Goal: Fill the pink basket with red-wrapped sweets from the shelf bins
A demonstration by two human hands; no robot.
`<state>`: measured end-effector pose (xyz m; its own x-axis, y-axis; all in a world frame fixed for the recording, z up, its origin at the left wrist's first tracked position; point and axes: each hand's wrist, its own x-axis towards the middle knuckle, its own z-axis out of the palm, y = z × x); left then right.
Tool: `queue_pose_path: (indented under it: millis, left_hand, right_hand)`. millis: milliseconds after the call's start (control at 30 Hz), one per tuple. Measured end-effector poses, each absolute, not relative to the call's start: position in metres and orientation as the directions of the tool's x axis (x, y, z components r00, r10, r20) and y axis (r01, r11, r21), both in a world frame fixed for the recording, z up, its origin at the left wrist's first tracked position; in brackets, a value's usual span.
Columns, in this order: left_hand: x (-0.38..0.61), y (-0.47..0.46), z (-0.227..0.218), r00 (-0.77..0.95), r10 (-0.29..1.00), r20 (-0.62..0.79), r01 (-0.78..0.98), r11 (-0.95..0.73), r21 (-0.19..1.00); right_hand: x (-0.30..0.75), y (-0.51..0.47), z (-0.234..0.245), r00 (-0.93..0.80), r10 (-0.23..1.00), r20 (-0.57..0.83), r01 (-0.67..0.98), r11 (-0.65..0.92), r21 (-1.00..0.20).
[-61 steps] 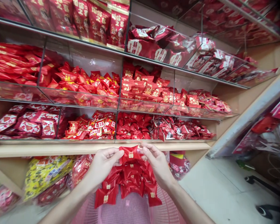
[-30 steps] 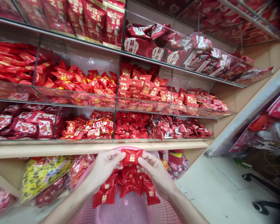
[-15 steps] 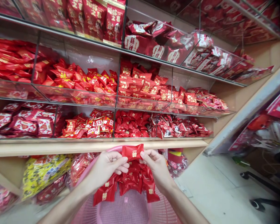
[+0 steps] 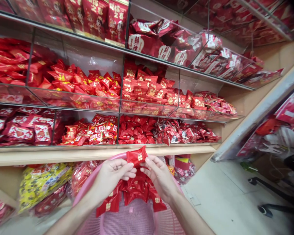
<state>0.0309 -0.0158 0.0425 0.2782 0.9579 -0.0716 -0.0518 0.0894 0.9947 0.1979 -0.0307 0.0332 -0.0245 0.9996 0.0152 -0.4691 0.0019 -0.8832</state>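
Bare forearms (image 4: 75,207) converged forward, left hand (image 4: 114,174) and right hand (image 4: 160,176) faced each other, close together, fingers (image 4: 129,173) bent.

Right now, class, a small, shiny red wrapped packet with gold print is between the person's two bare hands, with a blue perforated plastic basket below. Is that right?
Not quite: the perforated plastic basket is pink, not blue, as the head view shows. The small, shiny red wrapped packet is indeed between the bare left hand and right hand.
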Motion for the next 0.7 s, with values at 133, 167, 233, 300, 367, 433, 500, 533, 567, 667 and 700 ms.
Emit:
queue_pose_path:
  millis: [133,167,233,300,367,433,500,533,567,667,700]
  left_hand:
    - [0.025,-0.013,0.045,0.364,0.930,-0.052,0.053,0.036,0.998]
    - [0.023,-0.012,0.047,0.382,0.924,-0.019,0.070,-0.009,0.997]
    - [0.019,-0.011,0.054,0.375,0.926,0.052,0.071,-0.084,0.994]
    - [0.018,-0.010,0.060,0.351,0.932,0.091,0.057,-0.119,0.991]
    - [0.019,-0.011,0.065,0.411,0.908,0.086,0.087,-0.133,0.987]
    - [0.020,-0.012,0.065,0.499,0.863,0.075,0.152,-0.172,0.973]
    - [0.021,-0.013,0.062,0.516,0.855,0.055,0.210,-0.189,0.959]
    - [0.020,-0.013,0.060,0.497,0.867,0.046,0.220,-0.177,0.959]
    - [0.020,-0.012,0.059,0.469,0.882,0.037,0.210,-0.152,0.966]
    - [0.016,-0.009,0.055,0.385,0.923,0.010,0.109,-0.056,0.992]
    - [0.015,-0.007,0.054,0.354,0.935,-0.001,0.072,-0.026,0.997]
  right_hand:
    - [0.207,-0.026,0.035,0.051,0.997,0.061,-0.383,0.076,-0.921]
    - [0.210,-0.025,0.037,0.063,0.994,0.093,-0.301,0.107,-0.947]
    - [0.217,-0.025,0.043,0.042,0.979,0.198,-0.074,0.200,-0.977]
    - [0.219,-0.028,0.052,-0.072,0.951,0.301,0.164,0.309,-0.937]
    - [0.218,-0.031,0.060,-0.215,0.917,0.337,0.306,0.391,-0.868]
    - [0.212,-0.035,0.063,-0.307,0.895,0.323,0.352,0.422,-0.835]
    - [0.206,-0.037,0.060,-0.308,0.903,0.300,0.321,0.395,-0.861]
    - [0.202,-0.037,0.056,-0.279,0.918,0.283,0.280,0.360,-0.890]
    - [0.199,-0.037,0.051,-0.241,0.935,0.259,0.226,0.314,-0.922]
    - [0.191,-0.036,0.038,-0.193,0.969,0.156,0.060,0.170,-0.984]
    - [0.189,-0.035,0.036,-0.203,0.970,0.132,0.036,0.143,-0.989]
